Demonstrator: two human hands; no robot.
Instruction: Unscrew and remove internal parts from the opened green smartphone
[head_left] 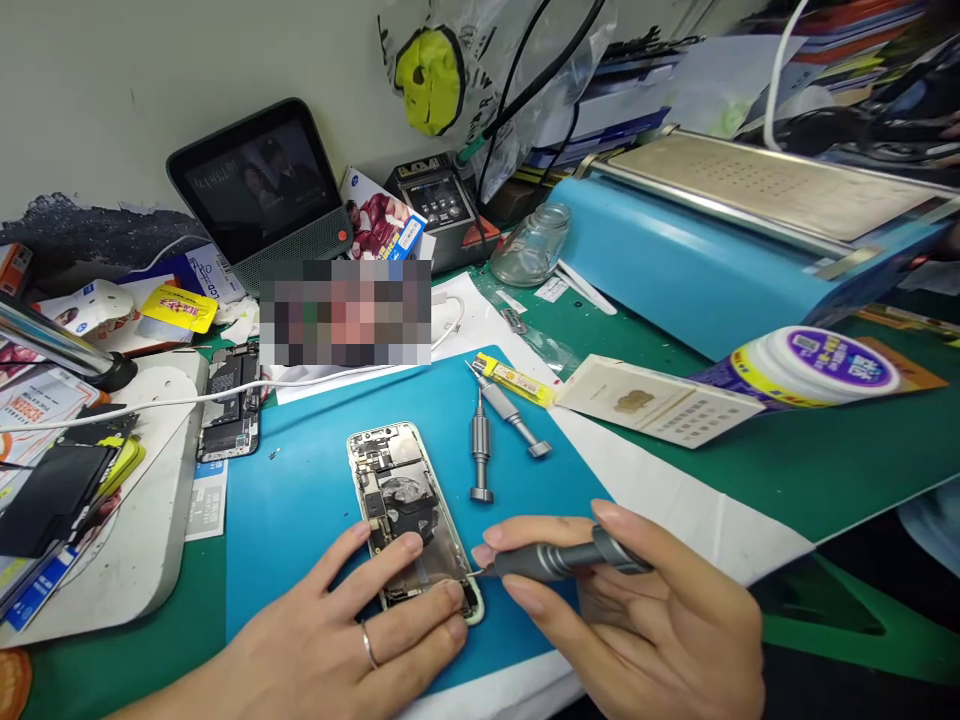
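An opened smartphone [409, 490] with its inner boards and parts exposed lies on the blue mat [300, 540]. My left hand [375, 620], a ring on one finger, rests over its lower part with fingers spread and fingertips touching the phone. In my right hand [637, 610] is a dark grey screwdriver [547, 562], held nearly level between thumb and fingers. Its thin tip points left at the phone's lower right edge; whether it sits in a screw is too small to tell. Beyond the phone lie two more grey screwdrivers, one [481, 450] upright in view, the other [514, 415] slanting.
Left are another opened phone [231, 400] and a white tray [161, 560] with parts. A white cable [225, 392] crosses behind the mat. At right stand a white-lidded tub [817, 365], a card [660, 400] and a blue machine [675, 270]. A glass jar [532, 245] is farther back.
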